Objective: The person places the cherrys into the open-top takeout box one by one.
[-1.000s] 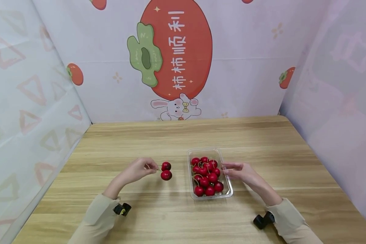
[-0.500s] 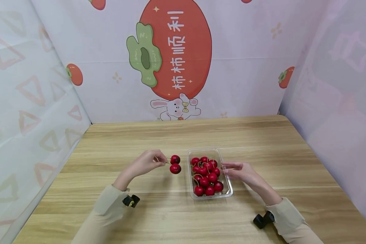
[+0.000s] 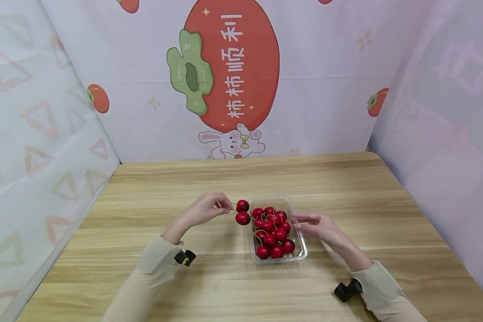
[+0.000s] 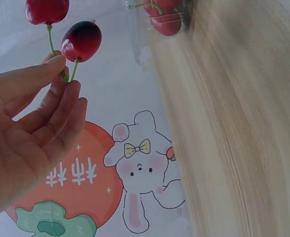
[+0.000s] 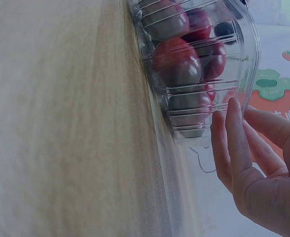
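My left hand (image 3: 209, 209) pinches the joined green stems of two dark red cherries (image 3: 243, 212) between thumb and fingertips. The pair hangs beside the left rim of a clear plastic container (image 3: 299, 259). In the left wrist view, both cherries (image 4: 82, 41) stand out beyond the fingertips, one cut off by the top edge. Several cherries (image 3: 269, 240) with stems fill the container. At its right side, my right hand (image 3: 319, 229) touches the rim with nearly straight fingers. The right wrist view shows those fingertips (image 5: 234, 106) against the container's ribbed wall.
The container rests on a wood-grain table (image 3: 209, 286). A white printed backdrop (image 3: 318, 112) rises behind the table, with similar sheets at both sides. Black camera mounts (image 3: 185, 258) sit on both wrists.
My left hand has moved right and slightly away from me, bringing the two cherries from the open tabletop to the container's left rim. The right hand and container have stayed put.
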A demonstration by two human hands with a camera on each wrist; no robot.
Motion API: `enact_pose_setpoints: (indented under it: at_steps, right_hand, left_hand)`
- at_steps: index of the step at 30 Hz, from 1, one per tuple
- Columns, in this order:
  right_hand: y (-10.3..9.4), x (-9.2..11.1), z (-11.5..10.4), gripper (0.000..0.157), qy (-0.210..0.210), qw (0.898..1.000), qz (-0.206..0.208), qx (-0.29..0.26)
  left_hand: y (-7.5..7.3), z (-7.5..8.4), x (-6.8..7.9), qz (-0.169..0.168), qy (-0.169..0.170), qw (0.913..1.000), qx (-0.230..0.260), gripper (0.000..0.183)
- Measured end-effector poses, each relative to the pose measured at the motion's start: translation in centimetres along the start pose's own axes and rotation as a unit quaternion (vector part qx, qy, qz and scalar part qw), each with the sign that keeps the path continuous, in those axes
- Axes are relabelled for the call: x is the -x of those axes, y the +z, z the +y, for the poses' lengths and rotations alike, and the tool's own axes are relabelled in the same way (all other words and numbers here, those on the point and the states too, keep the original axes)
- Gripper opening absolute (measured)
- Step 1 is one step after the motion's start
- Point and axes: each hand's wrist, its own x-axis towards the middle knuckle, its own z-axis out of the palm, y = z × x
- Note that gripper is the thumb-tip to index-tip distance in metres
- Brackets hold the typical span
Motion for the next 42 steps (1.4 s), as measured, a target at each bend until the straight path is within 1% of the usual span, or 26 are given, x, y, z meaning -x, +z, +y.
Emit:
enact_pose_setpoints:
  at_steps: [7, 11, 21, 28, 35, 42]
  right_hand:
    - [-0.1, 0.0, 0.0, 0.052, 0.004, 1.0, 0.004, 0.007]
    - [-0.1, 0.1, 0.0, 0.051, 0.006, 1.0, 0.007, 0.015]
    - [-0.1, 0.1, 0.0, 0.051, 0.005, 1.0, 0.006, 0.01]
    - [-0.1, 0.0, 0.2, 0.051, 0.003, 1.0, 0.006, 0.004]
    - [-0.1, -0.1, 0.2, 0.051, -0.003, 1.0, 0.0, -0.003]
    - [0.0, 0.0, 0.1, 0.052, -0.001, 1.0, 0.003, -0.002]
  left_hand:
    - [0.5, 0.3, -1.2, -0.005, 0.005, 1.0, -0.005, 0.007]
    - [0.7, 0.5, -1.8, -0.009, 0.015, 0.9998, -0.006, 0.007]
    - [1.5, 1.0, -3.3, -0.013, 0.039, 0.999, -0.016, 0.008]
    - [2.1, 1.5, -4.0, -0.019, 0.052, 0.9981, -0.026, 0.007]
    - [2.8, 1.7, -4.7, -0.024, 0.064, 0.9963, -0.051, 0.007]
    - [3.2, 1.8, -5.1, -0.041, 0.066, 0.9956, -0.052, 0.007]
